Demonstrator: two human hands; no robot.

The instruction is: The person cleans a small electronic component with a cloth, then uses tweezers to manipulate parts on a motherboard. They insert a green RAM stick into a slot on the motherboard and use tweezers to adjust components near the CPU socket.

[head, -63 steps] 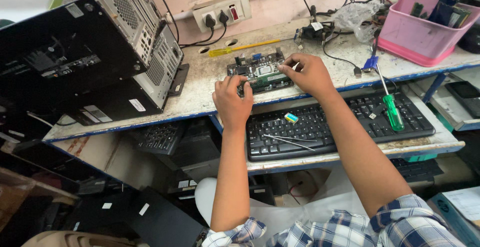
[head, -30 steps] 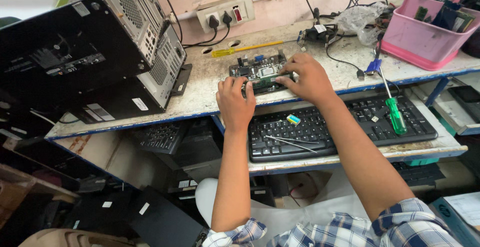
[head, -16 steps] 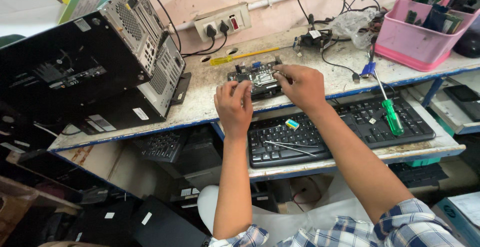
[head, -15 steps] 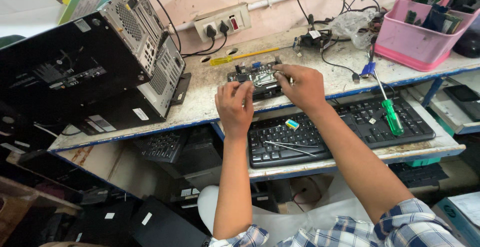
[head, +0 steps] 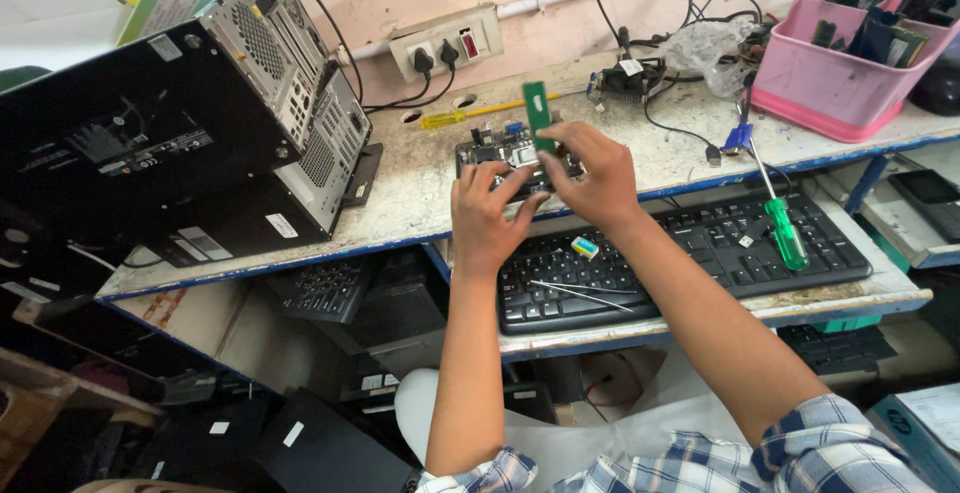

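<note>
A small circuit board (head: 500, 151) lies on the worn white bench, just beyond the keyboard. My left hand (head: 485, 215) rests on the board's near edge with its fingers spread over it. My right hand (head: 595, 173) pinches a narrow green memory stick (head: 538, 115) and holds it upright just above the board. A black keyboard (head: 690, 258) sits on the lower shelf under both forearms.
Two black computer cases (head: 190, 123) lie stacked at the left. A green-handled screwdriver (head: 783, 223) and tweezers (head: 580, 295) rest on the keyboard. A pink tub (head: 830, 93) of parts stands at the right, with a wall socket strip (head: 445, 43), a yellow screwdriver (head: 470, 113) and tangled cables (head: 690, 53) behind.
My right hand has lifted off the board and now holds the green memory stick upright above it. The left hand stays on the board's near edge.
</note>
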